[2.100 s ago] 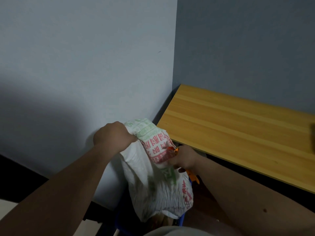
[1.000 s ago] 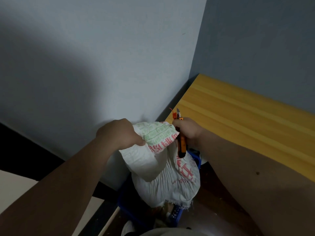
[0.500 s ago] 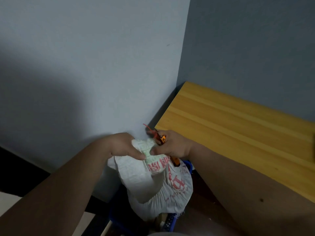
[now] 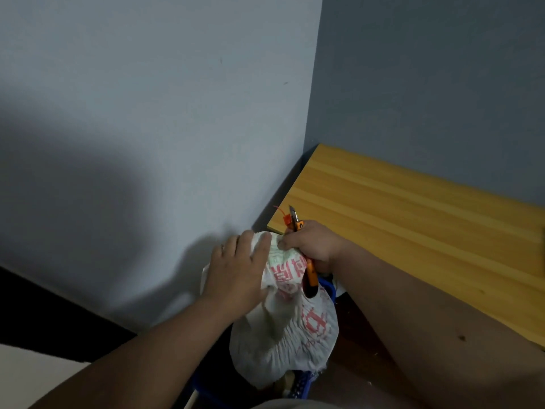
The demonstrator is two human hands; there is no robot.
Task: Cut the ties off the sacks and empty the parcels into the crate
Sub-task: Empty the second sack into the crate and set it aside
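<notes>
A white woven sack (image 4: 295,329) with red and green print hangs over a blue crate (image 4: 300,389) on the floor. My left hand (image 4: 239,273) lies over the sack's gathered top, fingers spread and pressing on the cloth. My right hand (image 4: 312,246) pinches the sack's top edge while holding an orange utility knife (image 4: 309,278), blade tip pointing up. A red tie (image 4: 283,216) sticks up beside the blade, held in the same hand. The crate's inside is hidden by the sack.
A yellow wooden tabletop (image 4: 413,228) runs along the right, its corner just behind my right hand. Grey walls meet in the corner behind the sack. A dark baseboard and pale floor (image 4: 35,376) lie at the lower left.
My left hand has shifted from gripping the sack's neck to lying open-fingered across its top. My right hand raised the knife so that its blade and the red tie point up.
</notes>
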